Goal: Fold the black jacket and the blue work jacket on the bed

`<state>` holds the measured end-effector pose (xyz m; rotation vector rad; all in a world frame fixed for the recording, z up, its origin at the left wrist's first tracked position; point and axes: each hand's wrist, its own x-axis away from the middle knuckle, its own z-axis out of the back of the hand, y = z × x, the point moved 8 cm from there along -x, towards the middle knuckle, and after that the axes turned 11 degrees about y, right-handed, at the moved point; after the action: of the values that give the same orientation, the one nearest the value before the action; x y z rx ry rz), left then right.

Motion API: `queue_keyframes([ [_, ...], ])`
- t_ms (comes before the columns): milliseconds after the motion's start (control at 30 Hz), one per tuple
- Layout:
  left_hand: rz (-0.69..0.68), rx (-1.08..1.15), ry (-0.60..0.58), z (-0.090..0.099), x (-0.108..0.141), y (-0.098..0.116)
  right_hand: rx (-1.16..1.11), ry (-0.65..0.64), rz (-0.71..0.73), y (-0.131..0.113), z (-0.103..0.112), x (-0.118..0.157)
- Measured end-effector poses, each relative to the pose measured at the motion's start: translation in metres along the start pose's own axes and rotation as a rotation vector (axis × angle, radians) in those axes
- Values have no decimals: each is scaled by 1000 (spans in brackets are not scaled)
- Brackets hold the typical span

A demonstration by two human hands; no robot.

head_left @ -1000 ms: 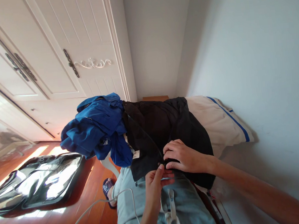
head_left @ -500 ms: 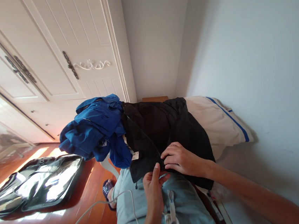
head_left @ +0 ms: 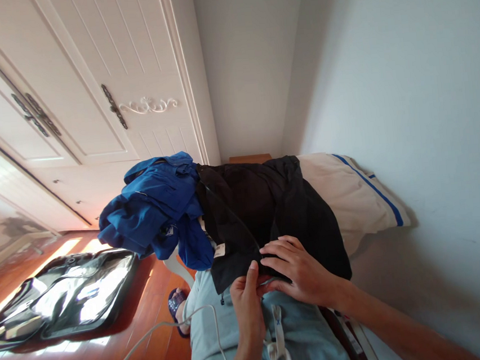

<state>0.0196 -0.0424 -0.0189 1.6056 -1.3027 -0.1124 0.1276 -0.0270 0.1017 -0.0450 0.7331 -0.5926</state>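
A black garment (head_left: 245, 196), probably a jacket, lies spread out in front of me, its near edge over my lap. My left hand (head_left: 247, 298) pinches that edge, thumb on top and fingers underneath. Just to its right, my right hand (head_left: 297, 268) is closed on the same edge, fingers on top of the cloth and thumb below. A white label (head_left: 219, 250) shows on the cloth left of my hands. Beside the black garment, a crumpled blue garment (head_left: 153, 205) hangs down at the left. Cream fabric with a blue stripe (head_left: 339, 199) lies beneath at the right.
A white wardrobe (head_left: 143, 59) stands ahead on the left. An open suitcase (head_left: 60, 299) with a shiny lining lies on the reddish wooden floor (head_left: 155, 352). A pale cable (head_left: 152, 328) crosses my leg. The wall (head_left: 406, 101) is close on the right.
My right hand has lowered slightly, and its thumb has come under the edge beside my left hand. My left hand keeps its pinch. The view has shifted very little.
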Motion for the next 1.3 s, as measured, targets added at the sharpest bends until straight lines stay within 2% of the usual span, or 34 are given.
queue_keyframes([
  [233, -65, -239, -99, -3, -3, 9, 10, 248, -42, 6, 2, 9],
  [500, -171, -452, -128, -3, -6, 11, 7, 310, -5, 4, 4, 12],
  [633, -252, -546, -153, -4, -6, 15, 3, 275, -32, 8, 1, 14],
  [867, -170, -456, -45, 6, -14, 1, 86, 112, -78, 17, -10, 5],
  [1033, -145, -356, -182, -7, -11, -1, 36, 2, -138, 25, -18, 1],
  [1167, -111, -387, -264, -12, -5, 1, -34, -66, -226, 33, -16, 4],
  [1300, -115, -407, -256, -10, -6, 0, -84, -156, -266, 36, -12, 1],
])
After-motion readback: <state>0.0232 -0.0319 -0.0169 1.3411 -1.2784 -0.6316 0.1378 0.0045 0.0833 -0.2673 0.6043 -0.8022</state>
